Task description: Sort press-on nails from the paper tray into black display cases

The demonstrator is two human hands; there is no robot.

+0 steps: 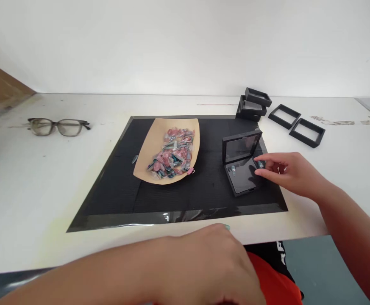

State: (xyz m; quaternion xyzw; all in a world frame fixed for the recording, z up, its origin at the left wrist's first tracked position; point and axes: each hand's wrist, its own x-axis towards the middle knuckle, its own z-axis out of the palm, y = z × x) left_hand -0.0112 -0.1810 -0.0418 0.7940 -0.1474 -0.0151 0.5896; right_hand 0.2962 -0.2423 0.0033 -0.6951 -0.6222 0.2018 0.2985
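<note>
- Right hand (294, 174): finger and thumb apart at open case (242, 181), perhaps to steady it (lid (240, 148) stands raised).
- Left hand (210, 264): grip hidden, I cannot tell.

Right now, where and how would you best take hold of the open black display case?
Probably by the base's front rim, from the near side: the base lies flat, the lid stands raised at the back, and a small piece sits inside.

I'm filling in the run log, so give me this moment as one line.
right hand: fingertips at right edge of open black case | left hand: fingers hidden | tray: pink, blue-green pieces | glasses: at left
</note>
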